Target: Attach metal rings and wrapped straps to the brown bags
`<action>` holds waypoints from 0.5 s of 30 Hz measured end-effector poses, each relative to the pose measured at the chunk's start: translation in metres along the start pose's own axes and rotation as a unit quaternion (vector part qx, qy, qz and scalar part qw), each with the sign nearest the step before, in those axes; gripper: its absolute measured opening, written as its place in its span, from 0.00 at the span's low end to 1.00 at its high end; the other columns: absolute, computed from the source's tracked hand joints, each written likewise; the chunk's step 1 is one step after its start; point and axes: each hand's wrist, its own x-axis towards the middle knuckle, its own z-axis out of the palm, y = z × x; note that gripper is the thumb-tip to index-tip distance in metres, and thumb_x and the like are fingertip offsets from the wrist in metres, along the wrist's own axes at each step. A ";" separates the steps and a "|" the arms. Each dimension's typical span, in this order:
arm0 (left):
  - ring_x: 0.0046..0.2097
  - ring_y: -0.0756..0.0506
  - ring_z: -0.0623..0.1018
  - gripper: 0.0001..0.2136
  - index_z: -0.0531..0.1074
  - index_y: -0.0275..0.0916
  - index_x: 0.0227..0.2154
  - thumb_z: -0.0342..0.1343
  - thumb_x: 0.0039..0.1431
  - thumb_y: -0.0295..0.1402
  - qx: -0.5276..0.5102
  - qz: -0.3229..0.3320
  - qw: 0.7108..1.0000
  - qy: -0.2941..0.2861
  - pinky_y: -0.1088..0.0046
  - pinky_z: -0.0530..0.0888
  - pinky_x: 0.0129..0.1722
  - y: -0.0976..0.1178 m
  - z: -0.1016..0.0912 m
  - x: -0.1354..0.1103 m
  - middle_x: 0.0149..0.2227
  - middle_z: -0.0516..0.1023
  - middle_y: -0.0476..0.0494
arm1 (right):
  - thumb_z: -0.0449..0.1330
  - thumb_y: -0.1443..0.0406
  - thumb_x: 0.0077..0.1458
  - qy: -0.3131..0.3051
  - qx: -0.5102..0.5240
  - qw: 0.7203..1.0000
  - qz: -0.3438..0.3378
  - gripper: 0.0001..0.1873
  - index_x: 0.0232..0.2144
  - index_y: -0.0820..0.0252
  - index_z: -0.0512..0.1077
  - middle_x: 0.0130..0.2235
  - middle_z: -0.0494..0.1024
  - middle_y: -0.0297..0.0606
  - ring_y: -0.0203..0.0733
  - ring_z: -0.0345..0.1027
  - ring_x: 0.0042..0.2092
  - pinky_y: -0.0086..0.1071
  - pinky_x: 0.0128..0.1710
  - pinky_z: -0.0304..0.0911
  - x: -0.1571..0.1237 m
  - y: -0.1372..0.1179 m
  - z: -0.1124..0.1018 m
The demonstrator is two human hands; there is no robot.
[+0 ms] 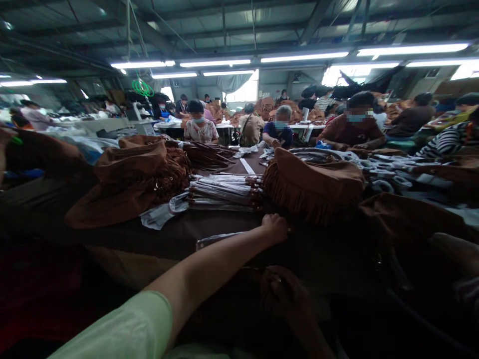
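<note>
The left hand (275, 228) reaches across a brown-covered tabletop (168, 238), its grip curled loosely with no clear hold on anything, just below a brown suede fringed bag (312, 187). Its forearm passes over a plastic-sleeved strip (213, 241). Brown straps in clear plastic sleeves (224, 193) lie in a stack left of the bag, beside a second suede bag (127, 182). The right grip cannot be made out. Across the tabletop, a masked co-worker (279, 132) handles items.
</note>
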 end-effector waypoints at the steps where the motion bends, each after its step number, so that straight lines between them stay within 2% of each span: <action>1: 0.52 0.37 0.73 0.13 0.75 0.36 0.40 0.60 0.52 0.36 0.003 -0.003 1.000 -0.009 0.64 0.68 0.49 -0.002 0.003 0.003 0.45 0.76 0.32 | 0.55 0.58 0.59 -0.004 0.010 1.000 0.018 0.13 0.43 0.54 0.74 0.45 0.78 0.41 0.47 0.72 0.47 0.38 0.48 0.68 0.000 0.001 -0.001; 5: 0.48 0.37 0.75 0.12 0.75 0.34 0.40 0.56 0.55 0.34 0.007 0.007 1.000 -0.016 0.66 0.70 0.44 -0.011 0.004 0.000 0.44 0.76 0.31 | 0.55 0.55 0.59 -0.010 0.062 0.996 0.065 0.15 0.43 0.55 0.74 0.46 0.78 0.41 0.47 0.72 0.46 0.36 0.45 0.68 0.000 0.007 0.001; 9: 0.39 0.44 0.76 0.14 0.73 0.37 0.41 0.51 0.59 0.39 -0.023 0.047 0.999 -0.004 0.73 0.68 0.34 -0.022 -0.010 -0.025 0.39 0.77 0.40 | 0.56 0.51 0.57 0.014 0.103 0.989 0.101 0.18 0.41 0.58 0.74 0.38 0.79 0.39 0.43 0.73 0.36 0.31 0.32 0.67 0.002 0.006 0.009; 12: 0.28 0.49 0.70 0.19 0.73 0.36 0.34 0.55 0.53 0.49 -0.078 0.053 0.995 -0.036 0.76 0.61 0.25 -0.039 -0.020 -0.052 0.27 0.72 0.48 | 0.60 0.50 0.52 0.059 0.101 0.987 0.115 0.18 0.33 0.59 0.74 0.29 0.77 0.36 0.42 0.70 0.31 0.30 0.28 0.65 0.009 0.001 0.014; 15: 0.23 0.53 0.62 0.26 0.71 0.35 0.27 0.60 0.41 0.57 -0.178 0.010 0.982 -0.065 0.77 0.54 0.22 -0.060 -0.022 -0.077 0.21 0.63 0.54 | 0.61 0.50 0.50 0.076 0.104 0.985 0.116 0.18 0.28 0.59 0.74 0.28 0.75 0.36 0.41 0.68 0.30 0.30 0.29 0.65 0.015 -0.004 0.018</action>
